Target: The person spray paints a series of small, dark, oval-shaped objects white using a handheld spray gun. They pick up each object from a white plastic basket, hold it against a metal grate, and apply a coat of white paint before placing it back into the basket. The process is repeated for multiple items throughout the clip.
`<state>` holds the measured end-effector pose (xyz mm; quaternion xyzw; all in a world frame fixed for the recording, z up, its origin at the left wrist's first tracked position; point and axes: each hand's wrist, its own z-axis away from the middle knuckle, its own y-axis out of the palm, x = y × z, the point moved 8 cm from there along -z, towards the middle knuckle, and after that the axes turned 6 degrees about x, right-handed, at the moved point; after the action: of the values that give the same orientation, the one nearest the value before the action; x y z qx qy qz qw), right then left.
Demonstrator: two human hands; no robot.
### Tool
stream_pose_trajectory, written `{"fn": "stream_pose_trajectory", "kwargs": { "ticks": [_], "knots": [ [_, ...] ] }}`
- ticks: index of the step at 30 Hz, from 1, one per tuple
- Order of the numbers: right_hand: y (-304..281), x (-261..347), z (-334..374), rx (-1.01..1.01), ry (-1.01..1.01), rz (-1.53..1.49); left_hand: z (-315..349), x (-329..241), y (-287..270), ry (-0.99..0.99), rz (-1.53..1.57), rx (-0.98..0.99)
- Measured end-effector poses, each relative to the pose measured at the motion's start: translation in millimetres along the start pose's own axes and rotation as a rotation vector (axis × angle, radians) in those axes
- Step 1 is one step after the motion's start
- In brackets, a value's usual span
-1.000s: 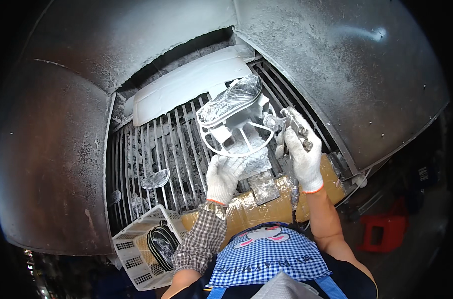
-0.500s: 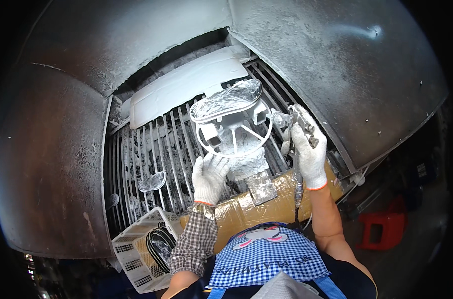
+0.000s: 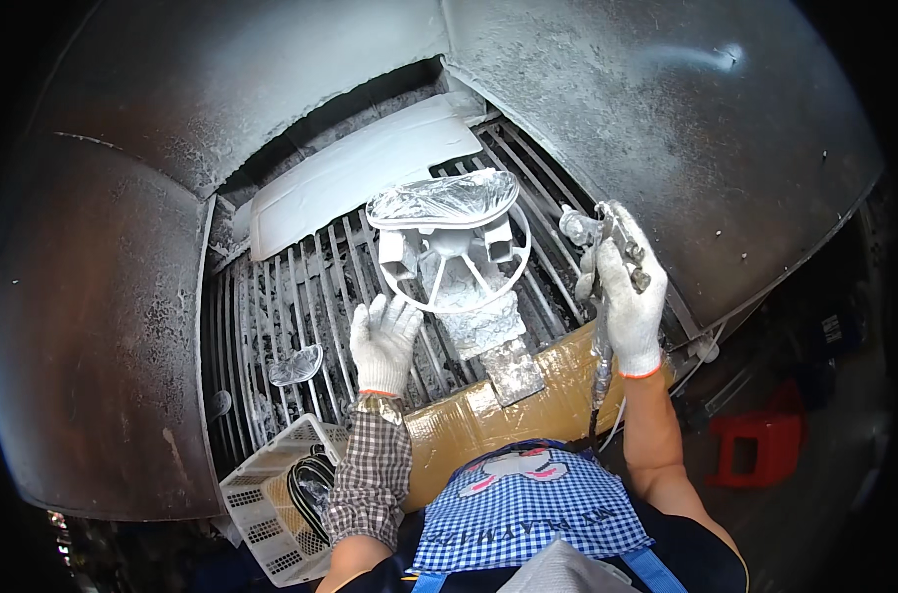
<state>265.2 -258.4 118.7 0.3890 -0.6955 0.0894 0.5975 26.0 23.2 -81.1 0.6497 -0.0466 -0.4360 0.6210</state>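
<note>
A white-gloved left hand of mine (image 3: 384,341) is held with its fingers apart, just left of the lower rim of a white spoked wheel (image 3: 456,308); whether a fingertip touches the rim I cannot tell. Above the wheel, on a stand with square tube ends, lies an elongated, sole-shaped piece (image 3: 444,200) with a white edge and clear film over its middle. At the right, my gloved right hand (image 3: 627,296) is wrapped round a spray gun (image 3: 582,225), its nozzle end pointing left toward the stand. A wrapped hose (image 3: 601,371) hangs from the gun.
Metal bars (image 3: 315,296) form a grating beneath the stand, enclosed by metal walls (image 3: 666,148). A pale sheet (image 3: 360,168) lies at the back. A small film-covered oval piece (image 3: 297,366) rests at left. In front are a white plastic basket (image 3: 261,494), taped cardboard (image 3: 449,425) and a red stool (image 3: 755,445).
The wheel and the piece on it have turned to a more level angle. My left hand has shifted left from beneath the rim. My right hand has moved right with the spray gun.
</note>
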Motion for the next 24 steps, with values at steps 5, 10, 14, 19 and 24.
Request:
{"fn": "stream_pose_trajectory", "kwargs": {
  "ticks": [5,10,14,19,24],
  "knots": [
    [14.5,-1.7,23.4,0.135,0.058,0.078,-11.3,-16.5,-4.0,0.055,-0.020,-0.014],
    [8.6,-1.9,22.7,0.082,0.054,0.085,-4.1,-6.4,13.0,0.071,-0.064,0.053],
    [1.2,2.9,20.4,0.014,0.039,0.072,12.0,38.0,15.2,-0.029,-0.065,0.039],
    [3.0,7.5,30.7,0.073,0.027,0.119,28.3,78.6,38.3,-0.162,-0.041,0.057],
    [4.7,6.5,33.1,0.073,0.044,0.081,29.3,74.2,44.8,-0.152,0.025,0.099]
  ]
}}
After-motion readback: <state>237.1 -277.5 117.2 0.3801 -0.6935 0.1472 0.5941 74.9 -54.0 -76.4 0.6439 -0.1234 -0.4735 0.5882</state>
